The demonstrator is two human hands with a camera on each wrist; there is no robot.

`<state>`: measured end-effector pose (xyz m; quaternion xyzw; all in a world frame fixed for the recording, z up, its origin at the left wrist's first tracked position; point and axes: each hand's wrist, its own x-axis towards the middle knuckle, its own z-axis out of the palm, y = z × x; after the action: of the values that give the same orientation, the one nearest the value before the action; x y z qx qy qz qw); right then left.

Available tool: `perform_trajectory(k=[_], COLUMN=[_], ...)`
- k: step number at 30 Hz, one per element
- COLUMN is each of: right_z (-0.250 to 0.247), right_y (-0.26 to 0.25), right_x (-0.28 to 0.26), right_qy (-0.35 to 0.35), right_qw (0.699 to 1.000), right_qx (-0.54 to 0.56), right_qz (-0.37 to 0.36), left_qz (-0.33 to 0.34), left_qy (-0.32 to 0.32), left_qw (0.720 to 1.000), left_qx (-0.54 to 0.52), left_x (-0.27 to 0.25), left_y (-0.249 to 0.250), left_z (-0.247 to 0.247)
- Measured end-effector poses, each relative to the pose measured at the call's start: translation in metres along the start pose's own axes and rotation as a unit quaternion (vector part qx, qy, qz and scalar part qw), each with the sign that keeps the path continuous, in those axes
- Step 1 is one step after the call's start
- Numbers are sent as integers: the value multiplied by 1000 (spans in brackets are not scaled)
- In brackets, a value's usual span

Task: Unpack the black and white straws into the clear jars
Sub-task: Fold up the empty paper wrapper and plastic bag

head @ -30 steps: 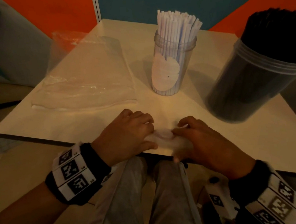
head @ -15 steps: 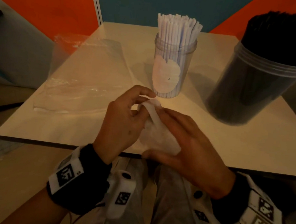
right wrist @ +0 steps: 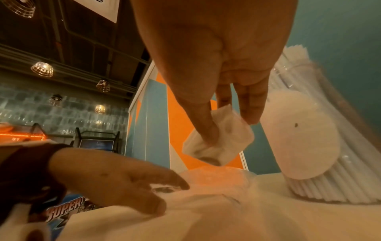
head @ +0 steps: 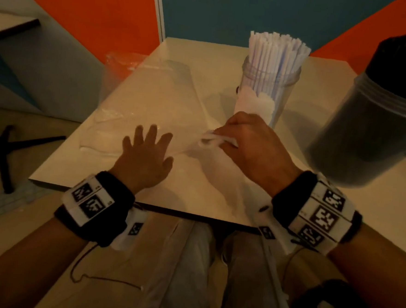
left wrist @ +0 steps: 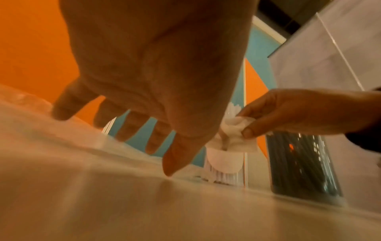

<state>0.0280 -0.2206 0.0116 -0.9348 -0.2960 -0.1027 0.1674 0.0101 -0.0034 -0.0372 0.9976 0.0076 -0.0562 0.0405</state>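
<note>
**Clearing the wrappers with both jars already full**

Pinched between thumb and fingertips, a small folded wad of white wrapper (right wrist: 218,140) hangs from the right hand (head: 253,147) just above the table (head: 218,191), in front of the jar of white straws (head: 270,86). The left hand (head: 146,159) is spread, fingers straight, holding nothing, low over the flattened clear plastic bag (head: 138,96) on the table's left half; whether the fingertips touch the film is unclear.

Both kinds of straw look unpacked: the white ones stand upright in their clear jar at the middle of the table, and the black straws (head: 401,57) fill the larger clear jar (head: 356,140) at the right. What remains, by my reading, is gathering the 2 pieces of packaging.

To do that well:
- Keep the wad's pinch firm; it is light and could spring open.
- Press the left palm flat on the bag before sliding it, since thin film skates.
- Sweep away from the white-straw jar, which stands close to the right knuckles and could tip.
</note>
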Motion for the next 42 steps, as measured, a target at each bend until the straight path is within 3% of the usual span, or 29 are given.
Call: perform_trajectory(k=[3, 11, 14, 17, 20, 22, 25, 28, 30, 34, 37, 40, 42], right_z=[2, 34, 38, 32, 18, 8, -1, -1, 3, 9, 9, 7, 7], right_y=[-4, -23, -22, -14, -10, -13, -21, -23, -24, -19, -16, -13, -13], right_x=[23, 46, 30, 7, -12, -22, -39, -59, -72, -94, -103, -106, -102], right_qy=[-21, -91, -133, -221, -273, -306, -342, -329, -298, -195, -185, -152, -152], right_qw=[998, 985, 977, 957, 945, 938, 922, 915, 927, 967, 973, 984, 987], right_qx=[-56, -125, -142, -165, -163, -154, -172, -222, -219, -159, -130, -76, -38], right_qz=[-25, -80, -85, -85, -75, -59, -57, -78, -62, -48, -38, -44, -26], left_qz=[0, 146, 191, 223, 227, 218, 221, 211, 217, 237, 259, 308, 292], left_qy=[-86, -118, -84, 1, 62, 34, -81, -182, -196, -164, -69, 39, 56], left_qw=[996, 979, 973, 960, 968, 975, 971, 960, 956, 956, 963, 947, 949], left_qx=[28, -80, -98, -167, -88, -37, -32, -1, 32, 54, -23, -82, -107], left_x=[-3, -47, -59, -61, -55, -54, -54, -61, -65, -66, -69, -74, -80], left_y=[-1, 1, 4, 4, 5, 6, 8, 20, 27, 31, 25, 20, 19], left_z=[-1, -6, -2, -5, -3, 0, 8, 8, 5, 2, 4, 8, 5])
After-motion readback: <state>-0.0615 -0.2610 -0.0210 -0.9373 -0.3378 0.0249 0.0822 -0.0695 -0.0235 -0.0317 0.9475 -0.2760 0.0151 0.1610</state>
